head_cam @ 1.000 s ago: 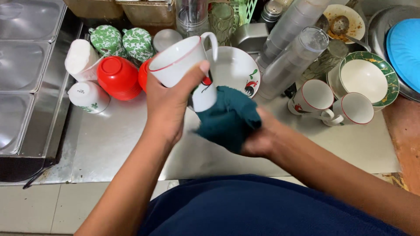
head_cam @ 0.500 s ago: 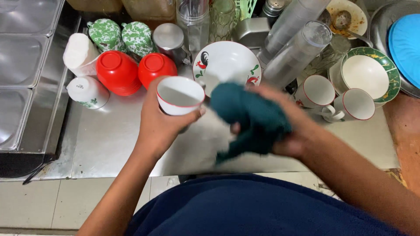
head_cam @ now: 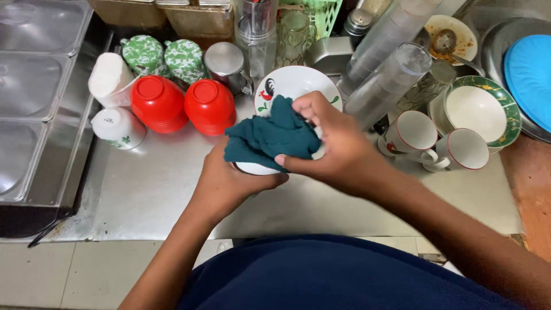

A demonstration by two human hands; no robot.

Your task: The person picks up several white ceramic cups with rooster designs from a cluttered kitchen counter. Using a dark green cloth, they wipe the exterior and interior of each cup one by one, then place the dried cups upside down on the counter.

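Stainless-steel counter (head_cam: 160,189) stretched under the person's arms, crowded along its far edge with two upturned red plastic bowls (head_cam: 183,103), two green-patterned cups (head_cam: 163,57), a white plate with a rooster painted on it (head_cam: 293,86), clear tumblers lying on their sides (head_cam: 390,69) and a pair of white mugs with red rims (head_cam: 442,140).

At the middle, the left hand (head_cam: 227,181) was wrapped under and around a white ceramic mug (head_cam: 255,168), fingers curled closed on its wall; only a sliver of the mug's pale rim showed below the cloth. The right hand (head_cam: 336,143) was clenched on a crumpled dark teal cloth (head_cam: 270,138), thumb and fingers pinching the fabric and pressing it down into the mug's mouth.

The mug sat just above the counter, close to the person's body, between both hands, with the cloth touching and covering it.

As a judgement, a slip looked the main hazard: a damp glaze and a twisting cloth could turn the mug out of the left palm, onto the steel or against the rooster plate just behind. A wide elbow could also knock the mugs standing on the right.
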